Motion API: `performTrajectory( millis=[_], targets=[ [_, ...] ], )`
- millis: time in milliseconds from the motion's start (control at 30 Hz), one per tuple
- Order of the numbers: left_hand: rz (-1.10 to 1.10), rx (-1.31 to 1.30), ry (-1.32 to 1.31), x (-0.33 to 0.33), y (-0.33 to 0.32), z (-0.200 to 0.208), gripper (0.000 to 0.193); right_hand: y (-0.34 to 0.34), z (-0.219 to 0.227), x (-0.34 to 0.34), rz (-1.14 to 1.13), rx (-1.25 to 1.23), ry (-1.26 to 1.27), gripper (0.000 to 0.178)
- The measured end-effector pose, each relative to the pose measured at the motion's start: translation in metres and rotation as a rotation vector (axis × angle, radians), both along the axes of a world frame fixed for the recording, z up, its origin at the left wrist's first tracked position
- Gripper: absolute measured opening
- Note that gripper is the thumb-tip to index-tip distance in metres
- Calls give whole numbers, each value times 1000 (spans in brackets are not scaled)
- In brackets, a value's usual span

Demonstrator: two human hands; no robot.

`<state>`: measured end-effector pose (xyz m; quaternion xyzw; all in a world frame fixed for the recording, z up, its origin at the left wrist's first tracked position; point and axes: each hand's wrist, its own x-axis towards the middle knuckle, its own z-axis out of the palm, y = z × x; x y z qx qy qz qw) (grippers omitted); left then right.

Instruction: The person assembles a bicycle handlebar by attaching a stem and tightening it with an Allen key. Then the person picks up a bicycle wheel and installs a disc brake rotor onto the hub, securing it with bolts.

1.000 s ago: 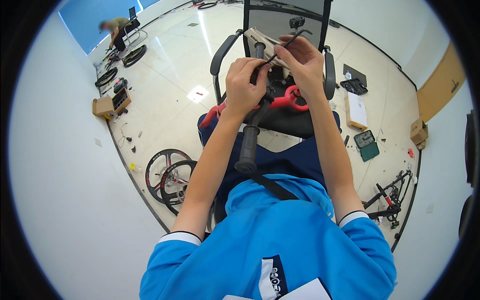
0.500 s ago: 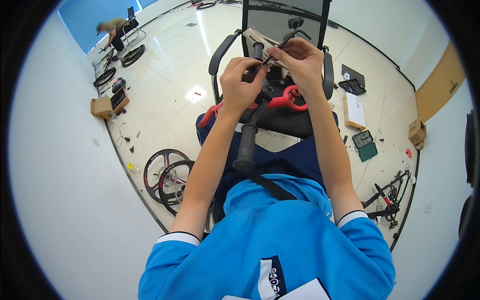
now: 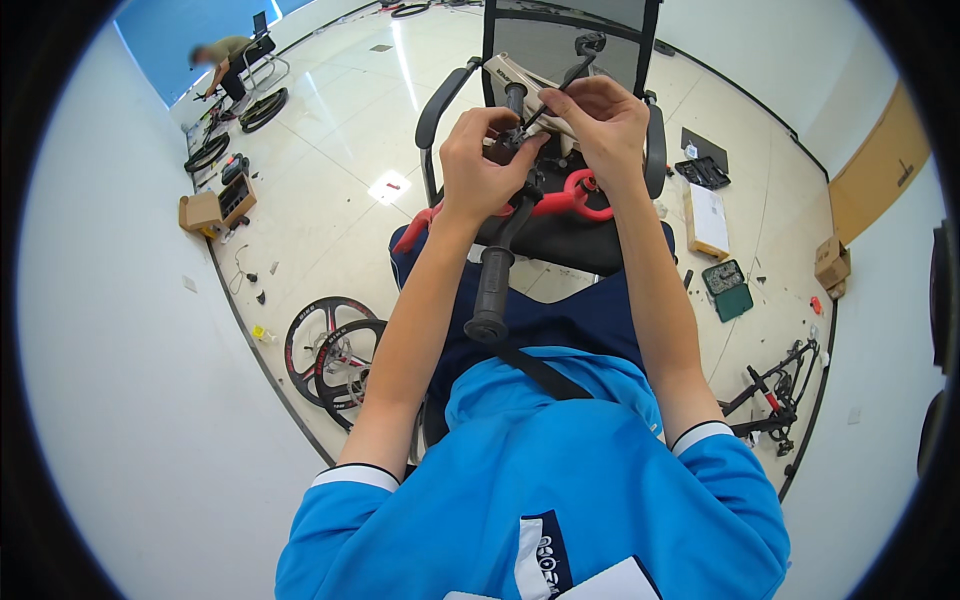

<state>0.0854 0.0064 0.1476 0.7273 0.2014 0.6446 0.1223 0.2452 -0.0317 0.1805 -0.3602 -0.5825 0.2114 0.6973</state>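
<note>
A black bicycle handlebar (image 3: 512, 235) stands upright over my lap, with a rubber grip (image 3: 490, 295) at its near end and another grip (image 3: 515, 100) at its far end. My left hand (image 3: 485, 160) is closed round a small dark part (image 3: 513, 138) at the bar, its thumb and fingers pinching it. My right hand (image 3: 600, 120) pinches a thin black cable (image 3: 572, 78), which slants down to the left hand's fingertips. The cable's upper end runs toward a black fitting (image 3: 590, 44). Fingers partly hide where cable and part meet.
A black office chair (image 3: 570, 245) faces me, bearing a red curved frame piece (image 3: 575, 198) and a pale frame part (image 3: 508, 72). Wheels (image 3: 335, 350) lie left, a bike frame (image 3: 775, 400) and green case (image 3: 730, 290) right. A person (image 3: 225, 60) bends far left.
The cable's loop above my right hand has straightened into a slanting line. My left thumb has moved slightly right, baring more of the small dark part.
</note>
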Motion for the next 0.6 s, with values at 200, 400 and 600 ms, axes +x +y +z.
performTrajectory(
  millis=[200, 400, 600],
  targets=[
    [-9, 38, -21, -1, 5, -4, 12, -1, 2, -9, 107, 49, 60, 29],
    [-59, 124, 37, -5, 17, -8, 13, -5, 6, -7, 344, 44, 106, 24],
    [-47, -34, 20, -3, -1, -1, 21, 0, -1, -2, 94, 64, 92, 15]
  ],
)
